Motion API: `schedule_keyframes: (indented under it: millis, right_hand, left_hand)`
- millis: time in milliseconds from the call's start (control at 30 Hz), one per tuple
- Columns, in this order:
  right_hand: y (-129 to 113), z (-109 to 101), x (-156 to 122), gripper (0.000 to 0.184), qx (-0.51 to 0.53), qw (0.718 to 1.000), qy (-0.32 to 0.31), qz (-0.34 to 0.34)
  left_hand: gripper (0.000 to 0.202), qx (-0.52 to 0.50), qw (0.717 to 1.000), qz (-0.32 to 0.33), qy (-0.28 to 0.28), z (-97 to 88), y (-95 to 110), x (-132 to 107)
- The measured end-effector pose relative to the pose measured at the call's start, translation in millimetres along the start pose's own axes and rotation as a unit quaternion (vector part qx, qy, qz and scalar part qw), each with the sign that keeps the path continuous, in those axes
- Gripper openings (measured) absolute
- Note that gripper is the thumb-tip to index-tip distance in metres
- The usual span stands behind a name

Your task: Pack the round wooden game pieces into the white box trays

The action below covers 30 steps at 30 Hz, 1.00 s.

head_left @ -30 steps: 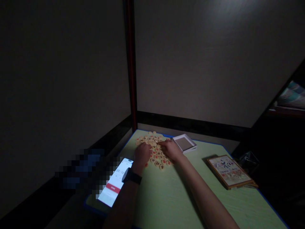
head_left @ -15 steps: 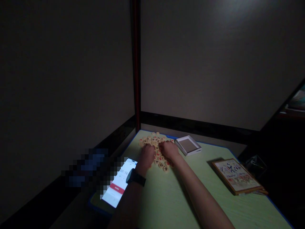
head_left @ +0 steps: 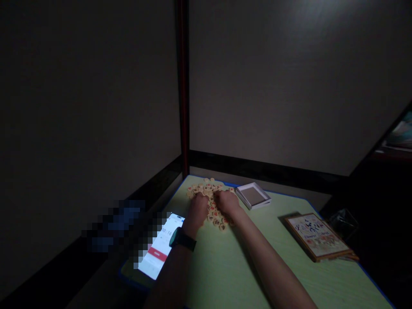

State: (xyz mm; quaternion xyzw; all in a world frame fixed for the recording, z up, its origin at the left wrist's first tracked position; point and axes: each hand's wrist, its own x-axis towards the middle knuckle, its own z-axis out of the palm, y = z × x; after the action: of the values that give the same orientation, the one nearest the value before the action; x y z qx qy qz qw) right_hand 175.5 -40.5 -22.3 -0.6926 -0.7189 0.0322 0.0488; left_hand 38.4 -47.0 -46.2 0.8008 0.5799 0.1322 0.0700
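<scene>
Several round pale game pieces with red and dark marks lie in a heap at the far left of a light green table. My left hand rests on the heap's left side, fingers curled down onto the pieces; a dark watch sits on that wrist. My right hand lies on the heap's right side, fingers bent over the pieces too. The two hands are close together, almost touching. What lies under the fingers is hidden.
A lit phone showing a timer lies at the table's left edge. An open white box tray stands right of the heap. A framed printed board lies near the right edge. Dark walls meet at a red post behind.
Both hands have drawn closer together over the heap. The view shifted slightly between frames.
</scene>
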Motion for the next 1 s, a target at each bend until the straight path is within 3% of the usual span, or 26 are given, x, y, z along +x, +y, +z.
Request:
schedule_keyframes:
  millis: [433,633,1000]
  right_hand:
    - [18.3,4.2,11.2,0.038,0.088,0.995,0.042,-0.031]
    - [23.8,1.0,8.8,0.026,0.110,0.992,0.053,-0.033]
    - [34.8,14.1,18.8,0.034,0.189,0.970,0.023,-0.149]
  left_hand:
    - [0.022,0.003,1.000,-0.014,-0.004,-16.8,6.3,-0.5]
    - [0.026,0.017,1.000,-0.018,-0.010,-21.1,10.4,-3.2]
    - [0.025,-0.022,0.999,-0.032,-0.022,-17.7,7.4,-2.3]
